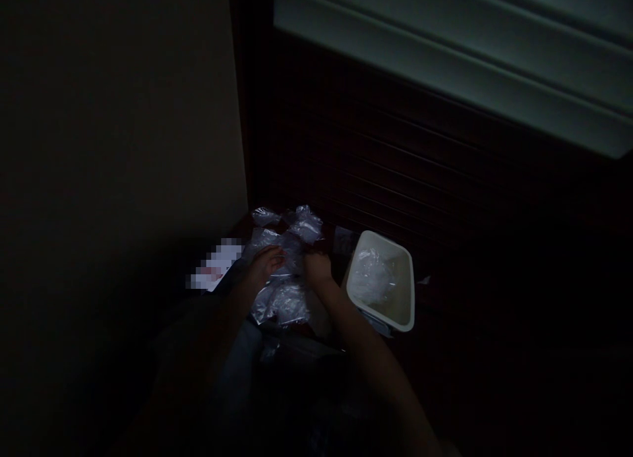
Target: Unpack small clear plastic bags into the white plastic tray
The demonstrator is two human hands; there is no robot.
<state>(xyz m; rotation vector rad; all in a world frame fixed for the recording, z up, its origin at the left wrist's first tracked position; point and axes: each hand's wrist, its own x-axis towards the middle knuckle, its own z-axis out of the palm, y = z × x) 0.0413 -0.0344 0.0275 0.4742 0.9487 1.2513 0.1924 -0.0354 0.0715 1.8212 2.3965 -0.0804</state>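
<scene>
Glossy, crinkled clear plastic bags (289, 302) lie heaped left of the rigid pale tub (405, 272), a rounded rectangle with a smooth rim. Crumpled film (373, 279) sits within its open mouth, below the edge. Left of the tub, the left hand (267, 264) bends over the bags; the right hand (317, 269), nearer, is curled. Whether either pinches plastic cannot be told. A dark gap separates right hand and rim.

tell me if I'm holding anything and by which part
Can't tell: your left hand and right hand are at the plastic, but it's too dark to see any grip.
</scene>
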